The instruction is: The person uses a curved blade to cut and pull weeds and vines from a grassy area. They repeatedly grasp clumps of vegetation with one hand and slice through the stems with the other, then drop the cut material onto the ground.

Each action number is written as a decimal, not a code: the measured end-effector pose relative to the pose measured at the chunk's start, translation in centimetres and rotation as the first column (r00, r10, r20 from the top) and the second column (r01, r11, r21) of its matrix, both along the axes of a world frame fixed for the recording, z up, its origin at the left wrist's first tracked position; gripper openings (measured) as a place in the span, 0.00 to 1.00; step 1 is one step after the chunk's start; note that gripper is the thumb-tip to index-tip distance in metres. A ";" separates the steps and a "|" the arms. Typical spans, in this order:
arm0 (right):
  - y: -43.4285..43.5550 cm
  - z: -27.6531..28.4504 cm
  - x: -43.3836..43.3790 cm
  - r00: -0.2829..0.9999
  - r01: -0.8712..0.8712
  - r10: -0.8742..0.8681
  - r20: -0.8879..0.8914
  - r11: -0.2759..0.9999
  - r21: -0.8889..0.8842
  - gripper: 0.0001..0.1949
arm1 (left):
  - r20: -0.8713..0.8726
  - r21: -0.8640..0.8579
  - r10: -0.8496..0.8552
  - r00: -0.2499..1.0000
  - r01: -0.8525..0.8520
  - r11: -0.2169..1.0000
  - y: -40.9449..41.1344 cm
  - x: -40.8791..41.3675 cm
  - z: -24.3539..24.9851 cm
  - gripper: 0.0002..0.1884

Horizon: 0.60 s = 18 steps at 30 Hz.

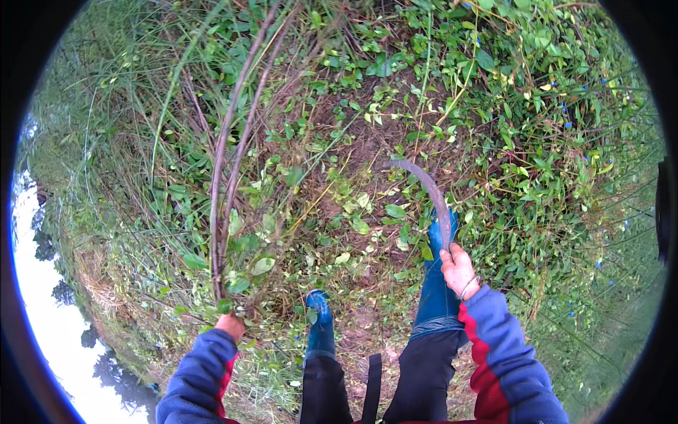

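Note:
At the right, my right hand (458, 269) grips a sickle by its handle, which the fingers mostly hide. Its curved, dull-brown blade (431, 190) rises from the fist and bends left over the ground, in front of my right boot. At lower left, my left hand (231, 326) is closed round the base of a bunch of long woody stems (229, 175). These reach up towards the top of the view, with some leaves hanging near the fist. A metal bangle (469, 286) circles my right wrist.
My blue rubber boots (323, 328) stand on soil strewn with cut leaves. Dense leafy plants (529, 159) with small blue flowers grow at the right. Tall grass (122, 100) fills the upper left. A dark strap (372, 389) hangs between my legs.

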State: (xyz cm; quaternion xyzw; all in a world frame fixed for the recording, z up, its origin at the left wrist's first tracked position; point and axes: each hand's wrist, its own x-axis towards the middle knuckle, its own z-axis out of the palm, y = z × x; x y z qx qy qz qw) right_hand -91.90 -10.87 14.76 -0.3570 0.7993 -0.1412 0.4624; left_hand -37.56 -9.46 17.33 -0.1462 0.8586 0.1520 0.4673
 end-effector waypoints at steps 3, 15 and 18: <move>0.2 3.7 2.6 0.988 0.089 -0.096 0.120 0.994 0.064 0.09 | -0.193 -0.085 0.114 0.975 -0.132 0.988 4.2 -1.0 -0.7 0.05; -3.5 6.1 20.8 0.931 -0.352 0.346 -0.119 0.936 -0.028 0.09 | -0.033 -0.016 0.008 0.999 -0.009 1.000 3.5 -0.9 1.7 0.08; -3.9 2.5 21.5 0.926 -0.352 0.355 -0.126 0.935 0.043 0.08 | -0.058 -0.052 -0.046 0.997 0.043 0.998 2.4 0.6 1.5 0.08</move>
